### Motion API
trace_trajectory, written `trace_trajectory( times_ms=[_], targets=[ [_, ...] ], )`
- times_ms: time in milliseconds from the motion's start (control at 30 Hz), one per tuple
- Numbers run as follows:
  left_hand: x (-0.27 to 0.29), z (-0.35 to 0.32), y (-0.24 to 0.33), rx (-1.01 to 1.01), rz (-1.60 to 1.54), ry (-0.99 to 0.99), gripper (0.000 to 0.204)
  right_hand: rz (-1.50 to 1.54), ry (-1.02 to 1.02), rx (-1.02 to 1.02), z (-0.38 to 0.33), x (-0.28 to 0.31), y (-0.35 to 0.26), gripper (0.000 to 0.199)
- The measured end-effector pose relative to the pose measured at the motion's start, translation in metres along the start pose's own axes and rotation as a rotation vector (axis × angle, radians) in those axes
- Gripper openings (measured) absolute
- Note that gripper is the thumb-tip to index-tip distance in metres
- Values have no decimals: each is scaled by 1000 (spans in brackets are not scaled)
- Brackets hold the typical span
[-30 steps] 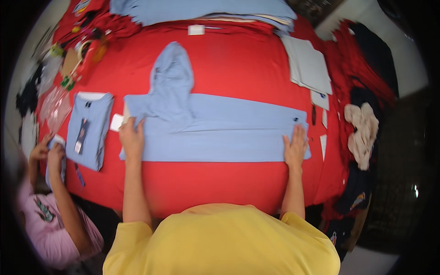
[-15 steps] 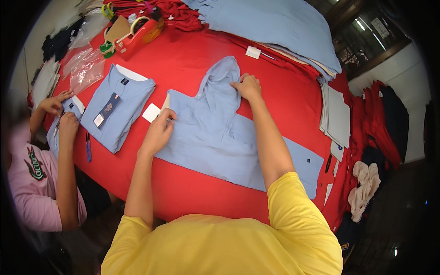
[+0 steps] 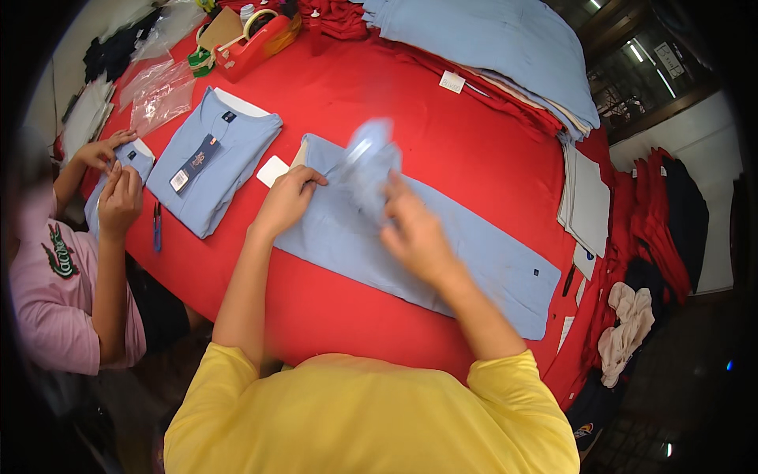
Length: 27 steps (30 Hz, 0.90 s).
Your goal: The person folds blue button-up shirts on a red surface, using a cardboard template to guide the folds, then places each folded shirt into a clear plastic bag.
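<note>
A light blue shirt [image 3: 466, 245] lies lengthwise in front of me, partly folded, with a small dark label toward its right end. My left hand [image 3: 286, 199] is closed on the shirt's left edge, beside a white card [image 3: 272, 170] that sticks out there. Over the shirt's left part, a loose piece of the blue cloth [image 3: 367, 162], seemingly a sleeve, is lifted and smeared by motion. My right hand [image 3: 418, 237] is close against this piece, its fingers blurred; whether they grip the cloth cannot be made out.
Left of me lies a folded blue shirt [image 3: 209, 166] with a dark hang tag. A co-worker's hands [image 3: 118, 193] handle another blue garment at the far left. A red tape dispenser [image 3: 253, 51], a pile of blue garments [image 3: 489, 47] and grey sheets [image 3: 586, 205] lie on the red-covered table [image 3: 332, 316].
The upstretched piece of blue cloth has swung down toward me. My right hand has come nearer, moving down from its far right side. The left hand stays at the shirt's left edge.
</note>
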<state>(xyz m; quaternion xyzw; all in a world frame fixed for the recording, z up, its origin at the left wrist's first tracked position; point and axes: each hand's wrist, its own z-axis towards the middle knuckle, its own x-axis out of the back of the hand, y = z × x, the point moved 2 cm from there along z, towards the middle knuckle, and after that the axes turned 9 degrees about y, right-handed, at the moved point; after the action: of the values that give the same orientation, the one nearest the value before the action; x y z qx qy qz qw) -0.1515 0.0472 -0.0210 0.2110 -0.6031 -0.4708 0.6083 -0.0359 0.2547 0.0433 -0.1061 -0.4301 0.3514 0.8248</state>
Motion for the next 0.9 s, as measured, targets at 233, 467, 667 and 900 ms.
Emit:
trace_trajectory(
  times_ms=[233,467,667,900],
  targets=[
    [4,8,1,-13,26,-126,17,-214,-212,2,-59,-51,-19,23],
    [33,-15,22,66,322,27,23,-152,-26,-30,-49,-21,-4,20],
    [16,-26,40,-42,4,-6,25,-236,-8,-42,-54,-16,9,26],
    [-13,-8,4,-208,161,39,17,-381,-245,81,-54,-53,-9,62]
  ],
)
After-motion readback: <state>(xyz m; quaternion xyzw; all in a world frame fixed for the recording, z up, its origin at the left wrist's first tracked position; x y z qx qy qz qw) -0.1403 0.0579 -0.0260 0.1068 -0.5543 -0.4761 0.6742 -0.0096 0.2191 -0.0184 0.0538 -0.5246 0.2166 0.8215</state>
